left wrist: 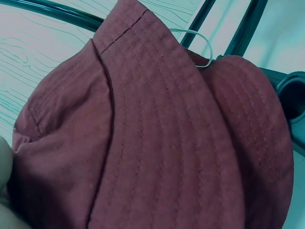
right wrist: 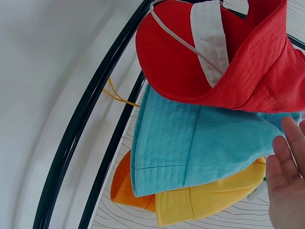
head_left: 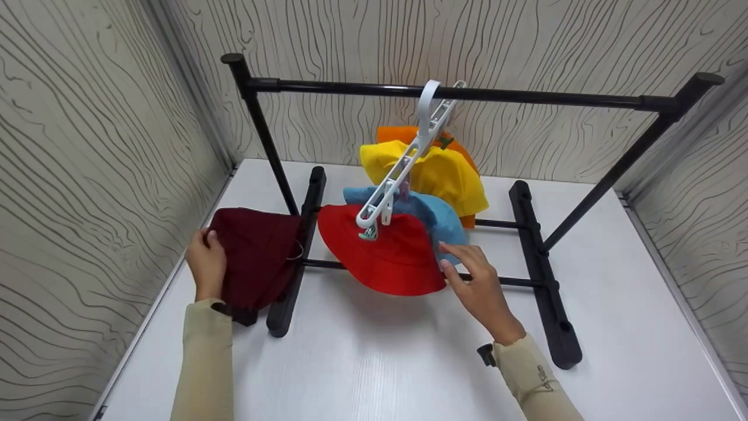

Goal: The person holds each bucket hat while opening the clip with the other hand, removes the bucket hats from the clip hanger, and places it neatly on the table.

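My left hand [head_left: 207, 263] grips a dark maroon bucket hat [head_left: 251, 254] by its crown, left of the rack. Stitched rows on its brim fill the left wrist view, and a thin cord loops from its edge. On a white clip hanger [head_left: 403, 169] hang a red bucket hat [head_left: 385, 251] in front, then a light blue hat [right wrist: 209, 143], a yellow hat [head_left: 444, 178] and an orange hat [head_left: 397, 133] at the back. My right hand [head_left: 482, 289] is beside the red and blue hats with fingers extended, holding nothing; whether the fingertips touch cloth I cannot tell.
A black rack stands on the white table [head_left: 362, 368]; the hanger hooks over its top bar [head_left: 350, 89]. Its feet [head_left: 546, 280] and lower crossbars lie around the hats. Wood-patterned walls [head_left: 76, 146] enclose the back and sides. A yellow cord [right wrist: 119, 98] dangles near the lower bars.
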`<state>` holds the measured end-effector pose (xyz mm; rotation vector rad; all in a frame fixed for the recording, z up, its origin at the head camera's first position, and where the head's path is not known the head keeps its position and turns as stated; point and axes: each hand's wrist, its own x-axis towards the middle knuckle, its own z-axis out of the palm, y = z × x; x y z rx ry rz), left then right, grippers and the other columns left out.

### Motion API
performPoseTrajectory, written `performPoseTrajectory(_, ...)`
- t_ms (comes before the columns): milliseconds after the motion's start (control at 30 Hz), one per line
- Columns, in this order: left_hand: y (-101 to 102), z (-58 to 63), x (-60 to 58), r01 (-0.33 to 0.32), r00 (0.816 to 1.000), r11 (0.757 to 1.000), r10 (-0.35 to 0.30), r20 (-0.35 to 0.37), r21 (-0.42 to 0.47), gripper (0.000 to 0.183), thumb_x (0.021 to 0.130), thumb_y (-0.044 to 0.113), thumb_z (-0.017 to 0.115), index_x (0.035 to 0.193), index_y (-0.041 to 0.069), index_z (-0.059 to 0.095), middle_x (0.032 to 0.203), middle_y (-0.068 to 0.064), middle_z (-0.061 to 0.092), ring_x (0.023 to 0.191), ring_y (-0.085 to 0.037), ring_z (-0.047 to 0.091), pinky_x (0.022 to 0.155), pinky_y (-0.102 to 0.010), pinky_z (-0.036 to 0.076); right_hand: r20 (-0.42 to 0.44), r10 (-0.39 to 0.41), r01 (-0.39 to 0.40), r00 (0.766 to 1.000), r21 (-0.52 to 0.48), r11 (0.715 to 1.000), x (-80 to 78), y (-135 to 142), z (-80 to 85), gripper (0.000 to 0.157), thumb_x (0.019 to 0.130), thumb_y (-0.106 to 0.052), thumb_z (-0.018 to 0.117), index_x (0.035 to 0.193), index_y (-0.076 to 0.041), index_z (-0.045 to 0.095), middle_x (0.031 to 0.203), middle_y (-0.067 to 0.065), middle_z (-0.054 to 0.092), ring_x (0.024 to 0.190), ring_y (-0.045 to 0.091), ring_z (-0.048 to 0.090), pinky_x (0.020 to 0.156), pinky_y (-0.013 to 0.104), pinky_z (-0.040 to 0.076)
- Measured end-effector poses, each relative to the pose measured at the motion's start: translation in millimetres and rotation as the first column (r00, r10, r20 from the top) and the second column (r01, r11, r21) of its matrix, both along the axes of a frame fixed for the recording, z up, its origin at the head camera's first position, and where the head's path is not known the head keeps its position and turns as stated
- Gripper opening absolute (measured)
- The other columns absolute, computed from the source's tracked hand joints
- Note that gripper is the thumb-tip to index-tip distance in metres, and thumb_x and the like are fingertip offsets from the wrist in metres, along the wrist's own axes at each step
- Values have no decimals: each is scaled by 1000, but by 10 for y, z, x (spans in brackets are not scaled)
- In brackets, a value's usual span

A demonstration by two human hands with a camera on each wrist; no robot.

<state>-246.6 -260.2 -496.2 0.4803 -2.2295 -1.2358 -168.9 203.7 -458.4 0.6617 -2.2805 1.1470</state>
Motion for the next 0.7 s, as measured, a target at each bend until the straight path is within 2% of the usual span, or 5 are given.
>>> performPoseTrajectory(267,-16,-29,-10,30,999,1000,-30,23,9,30,95,9,37,115,-10,50,115,-30,52,112,-40,46,95,-47,33,30,-11,11,999,16,1000,15,-7,-11,36,86,-9,61,121,-6,56,110,6,60,102,14,49,84,12,43)
performPoseTrajectory(500,-6,-48,21,112,991,993,-114,74,25,38,97,13,36,130,-5,41,130,-24,44,123,-35,38,102,-44,29,46,-25,25,999,13,1000,23,1,-19,36,86,-11,61,121,-6,56,111,7,60,101,14,49,83,12,44)
performPoseTrajectory(700,-6,-106,51,158,983,987,-160,90,28,40,96,11,37,132,-5,38,130,-25,43,121,-38,39,99,-46,33,62,-46,44,997,32,999,39,13,-25,37,86,-13,61,123,-10,56,113,4,60,103,14,49,84,14,44)
